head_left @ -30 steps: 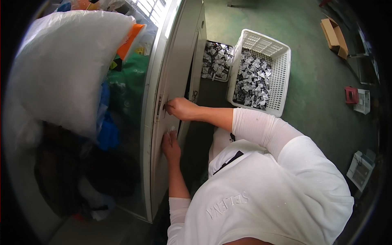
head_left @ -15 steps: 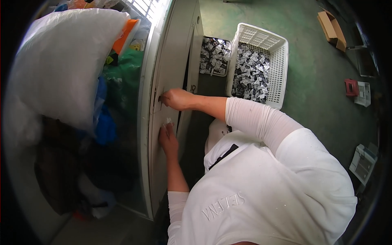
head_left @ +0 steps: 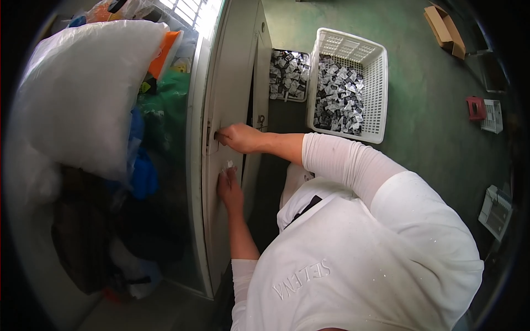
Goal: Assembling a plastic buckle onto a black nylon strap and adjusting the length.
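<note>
A tall pale cabinet door (head_left: 226,83) stands before me on the left. At the door's left part, my right hand (head_left: 241,138) is closed, fingertips pressed against a small dark latch or lock opening (head_left: 216,135). Whatever those fingertips grip is hidden. Below it, my left hand (head_left: 231,189) is pinched around a small crumpled piece of clear plastic (head_left: 229,165), close to the door's surface. The plastic looks like a small bag, though it is too small to be sure.
Behind glass at left are a big white plastic sack (head_left: 83,94) and green and blue bags. Beyond the door, a white crate (head_left: 377,94) and a smaller tray (head_left: 298,99) hold many small black-and-white packets. A cardboard box (head_left: 446,33) lies on the green floor.
The view has shifted slightly. My right hand stays at the same spot on the door, and my left hand still pinches the clear plastic, barely moved.
</note>
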`<state>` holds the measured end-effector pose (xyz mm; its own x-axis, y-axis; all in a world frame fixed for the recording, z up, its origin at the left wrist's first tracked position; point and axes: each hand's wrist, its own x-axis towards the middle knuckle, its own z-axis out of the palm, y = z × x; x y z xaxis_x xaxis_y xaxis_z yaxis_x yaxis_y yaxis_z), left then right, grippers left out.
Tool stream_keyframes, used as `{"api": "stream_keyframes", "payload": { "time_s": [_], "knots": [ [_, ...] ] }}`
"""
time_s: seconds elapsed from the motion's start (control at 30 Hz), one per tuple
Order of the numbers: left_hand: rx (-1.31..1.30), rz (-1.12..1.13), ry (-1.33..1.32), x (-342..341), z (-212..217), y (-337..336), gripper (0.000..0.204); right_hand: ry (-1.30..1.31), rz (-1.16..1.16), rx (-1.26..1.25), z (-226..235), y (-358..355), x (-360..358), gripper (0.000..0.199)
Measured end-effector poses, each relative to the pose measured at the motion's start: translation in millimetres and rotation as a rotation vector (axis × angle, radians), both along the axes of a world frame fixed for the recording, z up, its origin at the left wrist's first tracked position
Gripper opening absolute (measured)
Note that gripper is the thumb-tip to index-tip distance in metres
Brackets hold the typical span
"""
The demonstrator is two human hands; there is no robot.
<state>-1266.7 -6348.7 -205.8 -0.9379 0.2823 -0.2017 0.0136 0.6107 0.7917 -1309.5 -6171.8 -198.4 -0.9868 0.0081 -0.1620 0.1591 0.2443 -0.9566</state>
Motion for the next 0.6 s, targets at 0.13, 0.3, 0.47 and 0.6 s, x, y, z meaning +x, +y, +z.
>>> {"api": "stream_keyframes", "payload": {
  "time_s": [0.13, 0.3, 0.47, 0.6],
  "knots": [
    [-0.019, -0.001, -0.004, -2.4, 1.1, 1.9, 0.028, -0.027, 0.024, 0.015, 12.4, 6.4, -1.2, 0.030],
    [-0.075, -0.009, 0.014, -2.3, 4.4, 4.8, 0.029, -0.061, 0.065, 0.017, 10.1, 6.2, -0.7, 0.031],
    [-0.111, 0.012, 0.034, -3.2, 8.4, 9.3, 0.028, 0.065, -0.066, -0.075, 5.6, -7.4, 0.5, 0.031],
    [-0.088, 0.065, -0.007, -7.4, 7.5, 6.7, 0.028, 0.063, -0.025, -0.055, 5.3, -3.8, -9.1, 0.028]
  ]
}}
